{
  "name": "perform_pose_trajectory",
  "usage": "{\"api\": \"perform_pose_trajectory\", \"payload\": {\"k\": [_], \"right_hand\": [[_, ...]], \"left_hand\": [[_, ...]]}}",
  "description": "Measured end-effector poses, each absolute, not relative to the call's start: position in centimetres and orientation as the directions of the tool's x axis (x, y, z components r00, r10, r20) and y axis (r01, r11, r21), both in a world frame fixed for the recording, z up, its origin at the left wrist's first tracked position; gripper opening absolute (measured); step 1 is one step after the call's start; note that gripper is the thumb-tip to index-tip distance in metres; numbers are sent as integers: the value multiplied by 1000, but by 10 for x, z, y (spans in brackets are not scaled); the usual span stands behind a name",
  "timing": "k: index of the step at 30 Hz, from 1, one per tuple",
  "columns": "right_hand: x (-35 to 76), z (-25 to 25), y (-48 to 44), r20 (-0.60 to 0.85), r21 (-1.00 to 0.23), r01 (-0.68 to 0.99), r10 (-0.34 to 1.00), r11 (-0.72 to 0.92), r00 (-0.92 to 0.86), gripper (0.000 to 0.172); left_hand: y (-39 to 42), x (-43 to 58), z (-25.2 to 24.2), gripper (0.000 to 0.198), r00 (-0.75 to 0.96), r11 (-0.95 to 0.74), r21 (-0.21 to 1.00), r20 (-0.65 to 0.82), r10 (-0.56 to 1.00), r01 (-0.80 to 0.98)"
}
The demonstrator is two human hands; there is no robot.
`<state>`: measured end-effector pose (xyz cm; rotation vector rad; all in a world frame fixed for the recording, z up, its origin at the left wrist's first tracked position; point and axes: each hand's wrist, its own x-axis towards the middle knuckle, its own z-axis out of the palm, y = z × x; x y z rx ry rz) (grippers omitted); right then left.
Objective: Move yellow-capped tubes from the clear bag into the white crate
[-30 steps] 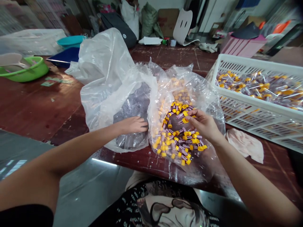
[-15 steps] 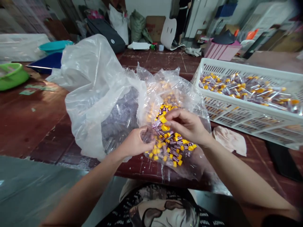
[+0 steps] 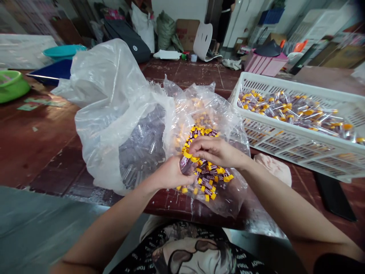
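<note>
My left hand (image 3: 172, 173) is closed around a clear plastic tube (image 3: 186, 167), whose lower part is hidden by my fingers. At the mouth of that tube, my right hand (image 3: 212, 150) pinches a small purple-patterned piece with a yellow cap (image 3: 187, 153). Whether the piece is fully inside the tube I cannot tell. Below and around both hands, many similar yellow-capped pieces (image 3: 209, 184) lie on an opened clear plastic bag (image 3: 228, 194). To the left, a large translucent bag (image 3: 97, 129) lies with its mouth open, showing many clear tubes (image 3: 142, 146).
A white slatted crate (image 3: 285, 146) at right holds filled clear tubes with yellow caps. Before it lie a pale cloth (image 3: 275, 167) and a black phone-like slab (image 3: 333, 196). At left are a green basin (image 3: 13, 89) and a blue tray (image 3: 54, 72). A person stands far back.
My right hand has moved left and down, bringing the yellow-capped piece from above to the mouth of the clear tube. My left hand keeps its hold and has shifted slightly.
</note>
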<state>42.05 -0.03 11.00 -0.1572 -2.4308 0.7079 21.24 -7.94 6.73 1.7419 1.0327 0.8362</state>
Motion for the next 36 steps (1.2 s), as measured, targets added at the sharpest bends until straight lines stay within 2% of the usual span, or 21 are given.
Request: {"api": "perform_pose_trajectory", "payload": {"k": [3,4,7,8,10,12,14,16,18,20,24,29,32,36], "right_hand": [[419,108,-17,472,-389,19,217,921,-854,27],[418,105,-23,454,-338,56,214,940,-865,40],[418,93,-38,444,-224,142,231,964,-866,95],[419,89,-39,451,-222,140,229,965,-862,107],[425,83,-32,470,-278,135,257,951,-844,115],[433,78,-14,473,-359,268,422,894,-773,105],[438,71,7,379,-381,524,645,762,-663,80],[433,56,21,222,-324,710,779,626,-586,53],[419,38,27,91,-270,787,828,555,-553,37],[403,21,26,43,-249,835,867,490,-496,33],[395,10,22,50,-247,881,913,404,-405,27],[399,10,26,53,-262,879,915,399,-400,34],[393,5,30,65,-275,875,916,398,-396,27],[410,21,30,144,-340,841,907,420,-395,26]], "left_hand": [[-75,215,61,14,361,-227,949,137,922,220],[-74,217,58,17,337,-202,963,134,932,177],[-75,221,49,17,293,-68,996,49,955,53],[-77,222,47,17,286,-31,999,23,958,24],[-83,220,42,21,259,6,1000,-2,966,-13],[-88,214,38,26,172,20,1000,-16,985,-17],[-93,207,34,29,69,20,1000,-20,997,3],[-95,203,31,30,6,13,1000,-14,1000,17],[-95,205,28,31,-10,24,1000,-24,1000,8],[-95,211,26,34,-28,47,999,-47,999,-2],[-93,220,22,37,-46,63,998,-62,997,29],[-86,224,10,39,-34,11,995,-8,999,96],[-83,224,4,41,-58,-18,988,27,998,153],[-89,217,10,44,-49,33,996,-29,998,85]]}}
